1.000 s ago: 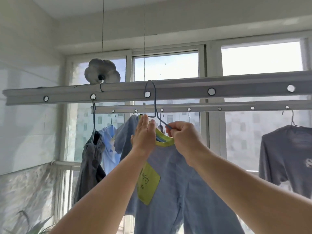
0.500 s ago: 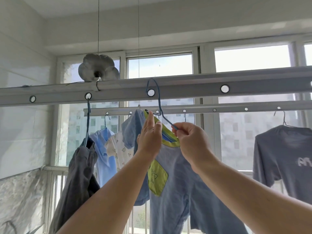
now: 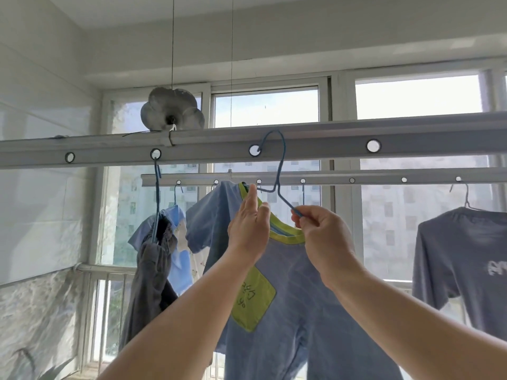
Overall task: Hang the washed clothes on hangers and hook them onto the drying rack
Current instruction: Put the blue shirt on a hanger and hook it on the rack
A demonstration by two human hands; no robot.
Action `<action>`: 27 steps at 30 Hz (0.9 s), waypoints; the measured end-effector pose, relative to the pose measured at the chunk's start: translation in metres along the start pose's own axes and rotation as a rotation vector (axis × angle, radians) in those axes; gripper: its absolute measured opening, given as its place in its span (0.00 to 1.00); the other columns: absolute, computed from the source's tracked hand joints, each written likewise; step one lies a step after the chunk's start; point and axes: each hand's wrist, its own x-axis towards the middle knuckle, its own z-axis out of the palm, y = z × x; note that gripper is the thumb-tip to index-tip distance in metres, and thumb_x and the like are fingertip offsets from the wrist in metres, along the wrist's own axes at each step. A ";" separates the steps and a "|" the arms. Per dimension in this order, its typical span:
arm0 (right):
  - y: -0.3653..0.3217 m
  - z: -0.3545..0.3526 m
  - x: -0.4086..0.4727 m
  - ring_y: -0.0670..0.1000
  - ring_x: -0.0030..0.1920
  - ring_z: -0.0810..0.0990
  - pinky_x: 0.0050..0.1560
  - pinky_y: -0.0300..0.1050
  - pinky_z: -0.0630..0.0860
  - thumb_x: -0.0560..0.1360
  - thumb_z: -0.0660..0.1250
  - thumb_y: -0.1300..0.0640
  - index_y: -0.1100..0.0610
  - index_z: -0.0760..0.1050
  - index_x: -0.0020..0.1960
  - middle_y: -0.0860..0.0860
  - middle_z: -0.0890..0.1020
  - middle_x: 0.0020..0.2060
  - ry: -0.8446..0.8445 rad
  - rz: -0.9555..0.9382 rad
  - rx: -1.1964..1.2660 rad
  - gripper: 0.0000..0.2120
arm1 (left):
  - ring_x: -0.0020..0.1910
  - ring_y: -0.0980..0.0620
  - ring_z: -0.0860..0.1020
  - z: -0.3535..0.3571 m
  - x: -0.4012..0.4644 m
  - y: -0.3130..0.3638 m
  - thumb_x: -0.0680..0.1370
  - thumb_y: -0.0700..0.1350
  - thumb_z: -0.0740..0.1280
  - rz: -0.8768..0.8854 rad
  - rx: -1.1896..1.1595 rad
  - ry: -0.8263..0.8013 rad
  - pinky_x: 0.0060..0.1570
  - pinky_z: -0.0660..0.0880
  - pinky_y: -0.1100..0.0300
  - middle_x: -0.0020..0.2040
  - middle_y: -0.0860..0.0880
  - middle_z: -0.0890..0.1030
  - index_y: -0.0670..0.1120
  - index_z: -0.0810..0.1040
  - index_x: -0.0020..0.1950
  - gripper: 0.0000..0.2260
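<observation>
The thin blue wire hanger has its hook arched over the near grey aluminium rack bar, the tip entering a round hole at about 11 o'clock from the hands. Draped on it is the soft blue cotton T-shirt with lime-green collar and chest pocket, limp and probably light, perhaps a little heavier if damp; it will swing and slide along the wire. The wire looks springy and easily bent, so it is best taken at the shoulder just below the neck. The right hand pinches that shoulder wire there. The left hand, fingers nearly straight, touches the collar. At 9 o'clock hangs a dark grey garment; at 3 o'clock, a grey-blue long-sleeved top.
</observation>
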 end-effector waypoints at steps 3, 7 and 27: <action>-0.001 0.000 0.001 0.49 0.46 0.78 0.38 0.34 0.71 0.78 0.58 0.63 0.51 0.79 0.47 0.51 0.81 0.46 -0.055 0.025 -0.028 0.13 | 0.74 0.56 0.52 0.000 0.002 -0.006 0.81 0.47 0.47 -0.048 0.013 -0.010 0.73 0.51 0.49 0.76 0.55 0.53 0.51 0.49 0.75 0.22; -0.004 0.003 0.005 0.50 0.45 0.79 0.40 0.37 0.73 0.77 0.59 0.62 0.50 0.79 0.45 0.51 0.82 0.45 -0.224 0.104 -0.157 0.12 | 0.73 0.48 0.59 -0.003 0.002 -0.013 0.81 0.48 0.49 -0.216 0.002 -0.008 0.70 0.58 0.47 0.74 0.47 0.60 0.45 0.59 0.73 0.20; -0.015 -0.094 0.001 0.46 0.29 0.69 0.29 0.35 0.67 0.77 0.57 0.60 0.54 0.73 0.34 0.48 0.72 0.29 -0.137 0.044 -0.378 0.14 | 0.55 0.52 0.73 0.055 -0.040 0.101 0.76 0.54 0.46 0.598 0.173 0.057 0.52 0.68 0.62 0.61 0.45 0.72 0.43 0.72 0.62 0.24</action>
